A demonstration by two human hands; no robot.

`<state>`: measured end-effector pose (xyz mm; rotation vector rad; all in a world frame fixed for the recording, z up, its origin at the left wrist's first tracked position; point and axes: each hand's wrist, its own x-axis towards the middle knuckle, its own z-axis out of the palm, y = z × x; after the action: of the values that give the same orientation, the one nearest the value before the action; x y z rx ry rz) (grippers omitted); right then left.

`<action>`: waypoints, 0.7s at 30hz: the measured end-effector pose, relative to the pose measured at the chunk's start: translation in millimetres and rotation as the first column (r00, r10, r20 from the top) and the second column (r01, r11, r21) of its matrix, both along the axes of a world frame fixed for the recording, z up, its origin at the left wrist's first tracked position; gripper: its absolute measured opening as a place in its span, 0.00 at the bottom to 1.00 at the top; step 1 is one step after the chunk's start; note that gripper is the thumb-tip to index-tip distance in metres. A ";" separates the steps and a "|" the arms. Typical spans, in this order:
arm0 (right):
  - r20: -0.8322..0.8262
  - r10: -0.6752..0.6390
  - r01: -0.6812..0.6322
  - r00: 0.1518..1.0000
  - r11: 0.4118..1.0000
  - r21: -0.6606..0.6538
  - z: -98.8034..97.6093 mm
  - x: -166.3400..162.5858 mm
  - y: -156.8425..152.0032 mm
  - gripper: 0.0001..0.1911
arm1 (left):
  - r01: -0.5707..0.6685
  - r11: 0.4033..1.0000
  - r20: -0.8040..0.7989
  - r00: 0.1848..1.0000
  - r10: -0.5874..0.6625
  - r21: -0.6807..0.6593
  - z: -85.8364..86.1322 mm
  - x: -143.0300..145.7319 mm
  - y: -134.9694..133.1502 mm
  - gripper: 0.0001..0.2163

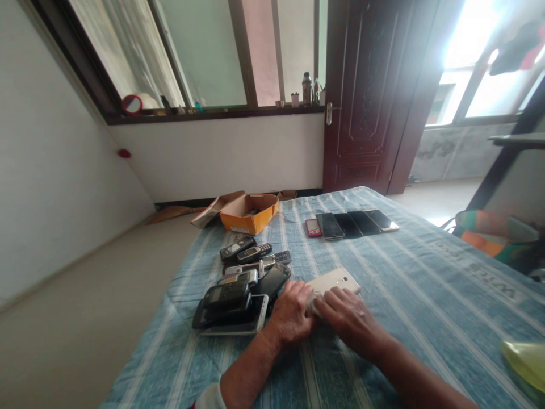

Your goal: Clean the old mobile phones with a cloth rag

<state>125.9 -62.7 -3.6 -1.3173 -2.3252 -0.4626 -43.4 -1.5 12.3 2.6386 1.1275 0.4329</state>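
A white-backed phone [334, 281] lies on the blue striped cloth [404, 295] in front of me. My left hand [292, 318] curls against its near left end, fingers closed on it. My right hand [347, 315] rests over its near end, fingers bent down onto the phone. Just left of my left hand is a pile of old phones [242, 284], several stacked on one another.
A row of several phones [351, 224] lies further back on the cloth, a small red one at its left end. An open orange box [249, 213] stands at the far left corner. A dark door [366, 96] and a window sill with bottles stand behind.
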 end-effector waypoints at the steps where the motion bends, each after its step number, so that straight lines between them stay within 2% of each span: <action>1: 0.004 0.010 -0.010 1.000 1.000 0.004 -0.1 -1.2 -0.1 0.01 | 0.007 1.000 -0.004 1.000 -0.007 0.001 1.0 -0.3 -0.3 0.15; 8: 0.011 0.043 -0.044 0.999 0.999 0.026 0.9 -9.9 -0.7 0.03 | 0.055 0.998 -0.051 0.997 -0.057 -0.026 12.7 -1.5 -1.0 0.19; 13: 0.006 0.060 -0.060 0.998 0.997 0.045 1.4 -17.0 0.6 0.03 | 0.085 0.996 -0.054 0.995 -0.087 -0.041 13.3 -4.0 2.0 0.21; 21: -0.012 0.035 -0.036 0.999 0.996 -0.080 7.0 -12.5 -2.9 0.04 | 0.119 0.989 -0.040 0.992 -0.122 -0.084 16.8 -7.4 5.8 0.23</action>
<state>113.4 -65.6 3.4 -1.3094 -2.3766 -0.3543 -50.8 4.2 29.1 2.6389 0.9699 0.2986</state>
